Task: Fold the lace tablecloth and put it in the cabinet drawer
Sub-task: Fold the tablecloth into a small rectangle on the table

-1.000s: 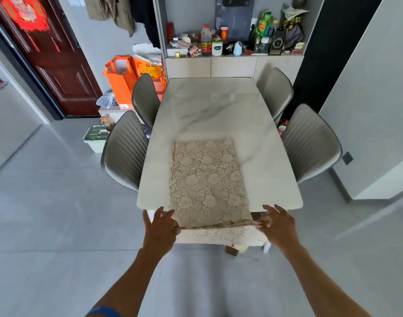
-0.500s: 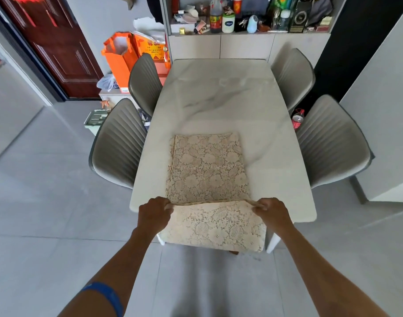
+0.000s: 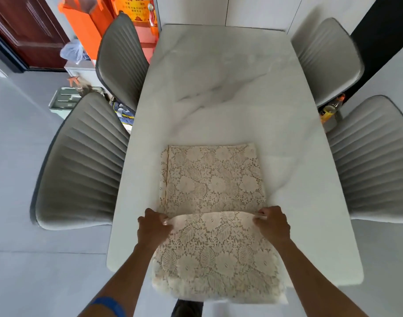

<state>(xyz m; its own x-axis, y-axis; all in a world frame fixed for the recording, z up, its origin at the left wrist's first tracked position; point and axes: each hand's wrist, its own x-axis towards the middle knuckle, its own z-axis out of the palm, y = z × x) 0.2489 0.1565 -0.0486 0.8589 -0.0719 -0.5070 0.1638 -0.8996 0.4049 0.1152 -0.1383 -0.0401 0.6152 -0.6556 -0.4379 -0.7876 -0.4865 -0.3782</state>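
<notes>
A beige lace tablecloth [image 3: 213,179], folded into a long strip, lies on the near half of the white marble table [image 3: 219,88]. Its near part is lifted and doubled over, hanging past the table's front edge. My left hand [image 3: 153,227] pinches the left corner of that raised fold. At the right corner my right hand [image 3: 272,225] grips the same fold. Both hands hover just above the flat part of the cloth. The cabinet drawer is not in view.
Grey ribbed chairs flank the table: two on the left [image 3: 81,163] [image 3: 121,56] and two on the right [image 3: 374,161] [image 3: 326,58]. Orange bags [image 3: 90,21] and a dark red door [image 3: 24,30] stand at the far left. Pale cabinet fronts [image 3: 241,10] sit behind the table.
Both hands have lifted the cloth's near end off the table edge and carried it forward over the flat part. The head has leaned in and tilted down.
</notes>
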